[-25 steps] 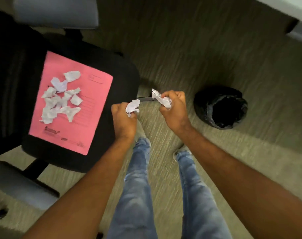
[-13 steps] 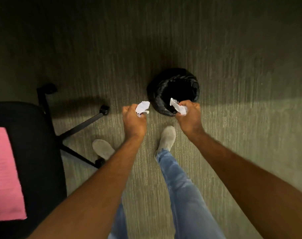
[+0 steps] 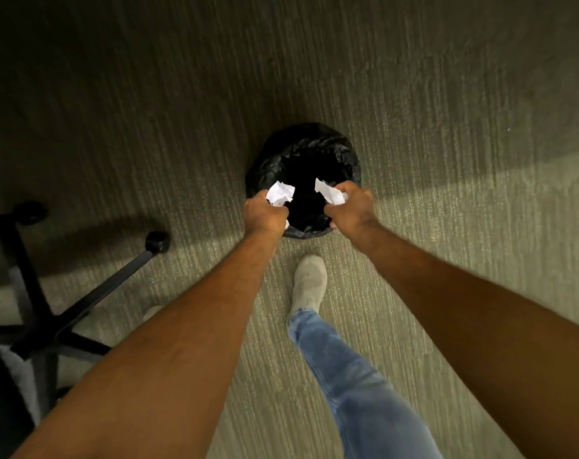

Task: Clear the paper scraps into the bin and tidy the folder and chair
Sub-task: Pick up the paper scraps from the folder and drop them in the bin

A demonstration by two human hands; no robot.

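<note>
A small round bin (image 3: 314, 144) lined with a black bag stands on the carpet ahead of me. My left hand (image 3: 265, 213) is closed on a crumpled white paper scrap (image 3: 280, 193) over the bin's near left rim. My right hand (image 3: 351, 203) grips another white paper scrap (image 3: 327, 193) over the near right rim. Both scraps stick out of the fists above the dark opening. The pink folder is out of view, and of the chair only the base shows.
The chair's black wheeled base (image 3: 49, 313) spreads across the carpet at the left, one castor (image 3: 157, 241) pointing toward the bin. My right foot (image 3: 309, 283) stands just short of the bin. Grey-green carpet (image 3: 447, 111) surrounds it.
I have turned from the chair and stepped up to the bin. Both hands, still holding their scraps, have moved from short of the bin to over its opening. The folder has left the view.
</note>
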